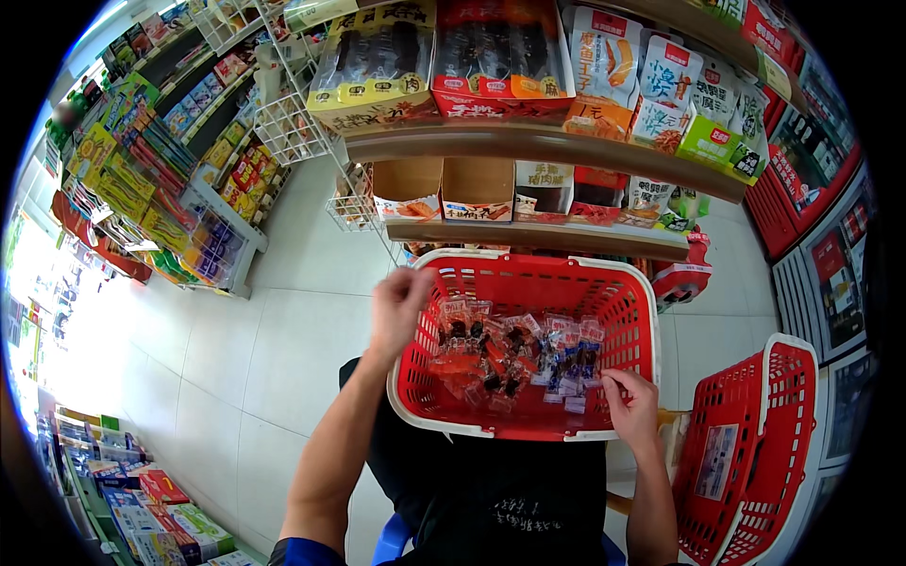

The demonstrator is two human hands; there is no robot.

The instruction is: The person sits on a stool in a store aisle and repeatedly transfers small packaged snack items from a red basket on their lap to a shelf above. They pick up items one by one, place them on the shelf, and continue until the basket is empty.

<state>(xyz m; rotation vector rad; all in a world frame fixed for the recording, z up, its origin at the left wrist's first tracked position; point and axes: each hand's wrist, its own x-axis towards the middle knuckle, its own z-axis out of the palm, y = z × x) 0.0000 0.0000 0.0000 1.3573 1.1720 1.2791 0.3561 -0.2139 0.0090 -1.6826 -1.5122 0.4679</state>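
Glossy plastic basket (634,311), shiny clear snack wrappers (510,354)

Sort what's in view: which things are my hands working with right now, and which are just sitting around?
In hand:
- red basket on the lap
- small snack packets inside it
- left hand at its left rim
- right hand at its near rim

Just about:
- second red basket
- shelf snack boxes
- white wire rack

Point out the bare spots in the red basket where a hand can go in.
In the red basket, bare floor lies along the far wall and beside the left wall, by the left hand. The middle is crowded with small snack packets; the right hand fills the near right corner.
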